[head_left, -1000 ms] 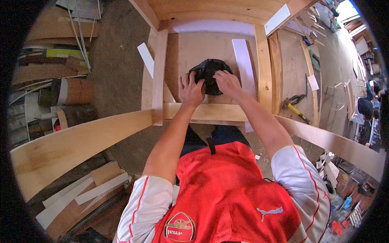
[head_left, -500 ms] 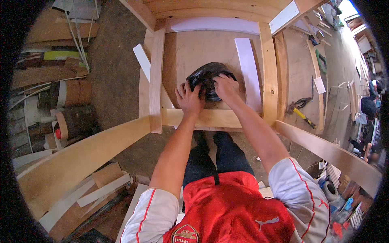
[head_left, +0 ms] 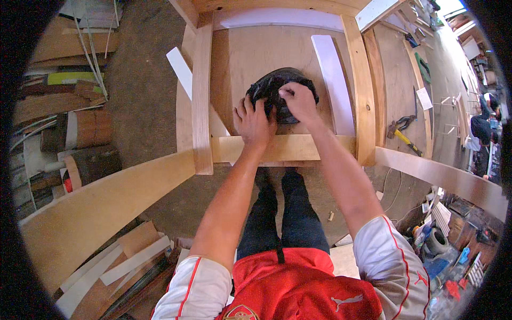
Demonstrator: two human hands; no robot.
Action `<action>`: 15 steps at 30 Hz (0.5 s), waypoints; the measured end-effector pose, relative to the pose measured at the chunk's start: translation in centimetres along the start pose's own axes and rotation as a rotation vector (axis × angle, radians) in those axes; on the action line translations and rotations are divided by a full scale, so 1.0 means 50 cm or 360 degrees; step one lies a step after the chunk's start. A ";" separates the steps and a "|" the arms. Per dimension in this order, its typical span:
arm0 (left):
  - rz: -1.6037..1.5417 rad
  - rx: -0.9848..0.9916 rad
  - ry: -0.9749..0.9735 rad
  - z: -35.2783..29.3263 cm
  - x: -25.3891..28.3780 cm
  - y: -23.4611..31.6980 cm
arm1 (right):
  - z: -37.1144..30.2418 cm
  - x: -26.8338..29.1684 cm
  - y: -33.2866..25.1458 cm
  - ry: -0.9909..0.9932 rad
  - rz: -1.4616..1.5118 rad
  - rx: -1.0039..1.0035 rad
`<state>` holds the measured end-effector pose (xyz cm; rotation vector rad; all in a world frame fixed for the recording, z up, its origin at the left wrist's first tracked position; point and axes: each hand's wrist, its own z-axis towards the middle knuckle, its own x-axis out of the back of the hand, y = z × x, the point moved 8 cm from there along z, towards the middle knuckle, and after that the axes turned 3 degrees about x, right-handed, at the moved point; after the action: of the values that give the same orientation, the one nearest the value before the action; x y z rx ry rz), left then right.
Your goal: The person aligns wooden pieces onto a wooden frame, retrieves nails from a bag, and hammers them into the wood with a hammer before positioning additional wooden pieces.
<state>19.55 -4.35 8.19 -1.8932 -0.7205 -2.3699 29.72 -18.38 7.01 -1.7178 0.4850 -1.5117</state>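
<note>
A round, crumpled black plastic bag (head_left: 288, 78) rests on a plywood panel inside a wooden frame. Its inside is dark, and what it contains cannot be made out. My left hand (head_left: 253, 126) is at its near left side, with thumb and forefinger on the plastic edge and the other fingers spread beside it. Over the bag's right part is my right hand (head_left: 300, 102), its fingers bent together in a pinch. Anything between those fingertips is too small or hidden to name.
A near crossbar (head_left: 282, 148) passes under my wrists, between upright posts. White strips lie right (head_left: 332, 80) and left (head_left: 180, 72) of the bag. A yellow-handled hammer (head_left: 407, 143) and pliers lie on the right. Stacked boards (head_left: 88, 128) stand left; clutter fills the lower right.
My right hand has lifted slightly and shifted right, its fingers now drawn together above the bag. The left hand stays at the bag's edge. The whole view has shifted a little.
</note>
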 end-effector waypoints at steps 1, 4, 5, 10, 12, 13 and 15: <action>-0.0049 0.0020 -0.0009 0.003 0.000 0.011 | 0.011 0.008 0.031 0.0052 0.0144 0.0072; -0.0041 -0.0020 -0.0008 -0.001 0.009 0.008 | 0.016 -0.007 0.059 -0.0093 0.0558 -0.0185; -0.0045 -0.0025 -0.0004 -0.003 0.013 0.006 | 0.015 -0.008 0.057 -0.0083 0.0582 -0.0204; -0.0118 -0.0048 -0.0070 -0.004 0.002 0.002 | 0.010 -0.004 0.041 -0.0088 0.0661 -0.0256; -0.0110 -0.0077 -0.0039 -0.007 -0.002 0.007 | 0.004 0.004 0.043 -0.0045 0.0703 -0.0299; -0.0094 -0.0101 -0.0008 -0.008 0.001 0.010 | 0.000 0.026 0.024 0.0092 0.0360 -0.0069; -0.0030 -0.0192 -0.0032 -0.014 0.001 0.017 | -0.017 0.048 0.004 0.0230 0.0014 0.0158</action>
<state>19.15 -5.36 8.42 -1.9661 -0.6126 -2.4623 29.49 -20.49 8.41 -1.5357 0.4824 -1.6336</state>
